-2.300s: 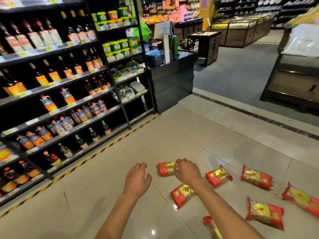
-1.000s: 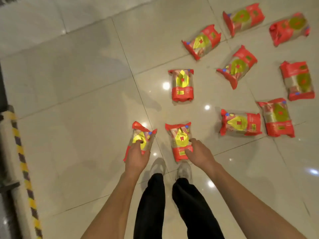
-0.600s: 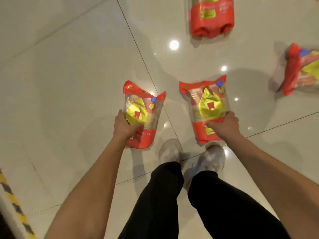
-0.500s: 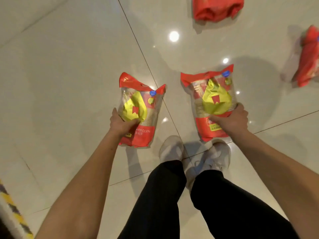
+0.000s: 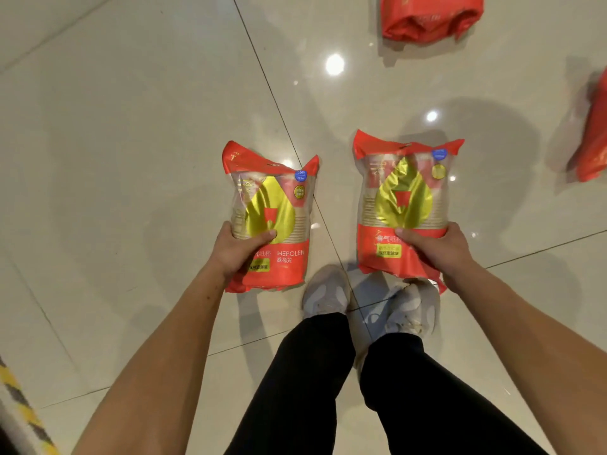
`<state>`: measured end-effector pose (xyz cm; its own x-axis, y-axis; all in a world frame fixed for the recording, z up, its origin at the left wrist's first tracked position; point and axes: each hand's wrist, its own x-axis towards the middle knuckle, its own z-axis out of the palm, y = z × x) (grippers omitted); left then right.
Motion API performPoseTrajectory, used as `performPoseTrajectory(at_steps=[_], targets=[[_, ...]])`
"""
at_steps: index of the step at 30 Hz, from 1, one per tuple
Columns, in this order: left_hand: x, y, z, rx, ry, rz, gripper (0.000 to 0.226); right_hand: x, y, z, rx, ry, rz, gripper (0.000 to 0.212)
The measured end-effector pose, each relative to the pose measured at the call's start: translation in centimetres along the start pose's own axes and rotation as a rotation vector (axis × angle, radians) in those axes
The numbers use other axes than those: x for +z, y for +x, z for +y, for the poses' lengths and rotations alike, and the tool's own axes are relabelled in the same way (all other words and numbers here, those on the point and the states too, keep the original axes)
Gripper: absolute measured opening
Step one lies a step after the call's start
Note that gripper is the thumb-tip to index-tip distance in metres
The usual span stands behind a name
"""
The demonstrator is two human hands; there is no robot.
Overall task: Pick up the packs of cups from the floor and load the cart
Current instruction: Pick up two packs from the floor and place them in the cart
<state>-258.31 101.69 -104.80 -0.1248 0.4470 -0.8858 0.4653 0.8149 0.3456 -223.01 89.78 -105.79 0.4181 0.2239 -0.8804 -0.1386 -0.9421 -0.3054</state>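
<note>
Each of my hands grips one red and gold pack of paper cups, lifted off the floor. My left hand [image 5: 241, 249] clasps the lower left side of the left pack [image 5: 274, 208], thumb on its front. My right hand [image 5: 437, 249] clasps the lower right side of the right pack [image 5: 402, 198]. Both packs point away from me, above my feet. Two more packs lie on the tiles: one at the top edge [image 5: 430, 18], another cut off at the right edge [image 5: 594, 139]. No cart is in view.
Glossy beige floor tiles [image 5: 131, 126] fill the view, with lamp reflections. My white shoes [image 5: 328, 290] and black trouser legs stand below the packs. A yellow and black striped strip [image 5: 23, 418] runs along the bottom left corner.
Both hands closed on the two nearest packs and raised them off the floor toward me. My head has dipped lower, so fewer packs on the floor remain in sight.
</note>
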Motion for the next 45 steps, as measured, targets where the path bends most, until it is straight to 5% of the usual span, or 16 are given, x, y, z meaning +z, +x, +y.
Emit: performPoseTrajectory(at_steps=[13, 22, 34, 45], targets=[[-3.7, -21.3, 16.4, 0.159, 0.057, -0.009, 0.086, -9.4, -22.8, -10.8, -0.087, 0.248, 0.034, 0.080], [-2.9, -46.5, 31.2, 0.332, -0.033, -0.093, 0.058, -25.7, -44.8, -19.8, -0.216, 0.484, 0.140, 0.075], [1.5, -75.2, 40.0, 0.622, -0.020, -0.209, 0.066, -46.1, -67.4, -16.8, -0.434, 0.634, 0.239, 0.072], [16.8, -91.4, 46.8, 0.887, 0.122, -0.390, 0.037, -62.7, -73.6, -11.6, -0.514, 0.921, 0.445, 0.060]])
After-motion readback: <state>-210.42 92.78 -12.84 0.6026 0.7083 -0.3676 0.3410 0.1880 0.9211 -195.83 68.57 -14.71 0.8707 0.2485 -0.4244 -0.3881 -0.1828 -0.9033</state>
